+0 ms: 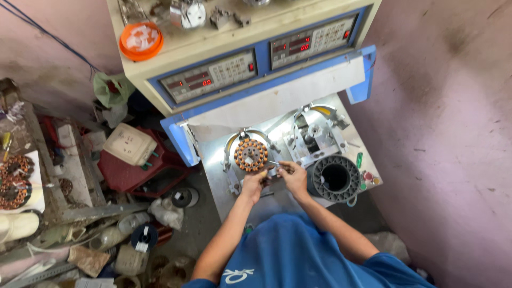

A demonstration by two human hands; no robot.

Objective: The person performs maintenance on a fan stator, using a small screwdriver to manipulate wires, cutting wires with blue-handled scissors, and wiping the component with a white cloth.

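A round copper-wound stator (250,154) sits in a metal fixture on the steel machine table (213,160). My left hand (254,182) is just below it, fingers curled near its lower edge. My right hand (293,173) is right of the stator, pinching a small thin metal tool or wire end that points toward the winding. A grey toothed empty stator core (336,178) lies on the table to the right of my right hand. A second metal winding fixture (314,133) stands behind it.
A cream and blue control cabinet (256,53) with red digit displays rises behind the table. An orange tub (141,40) sits on top. Clutter, boxes and finished copper stators (15,181) fill the floor at left. A pink wall (448,133) stands at right.
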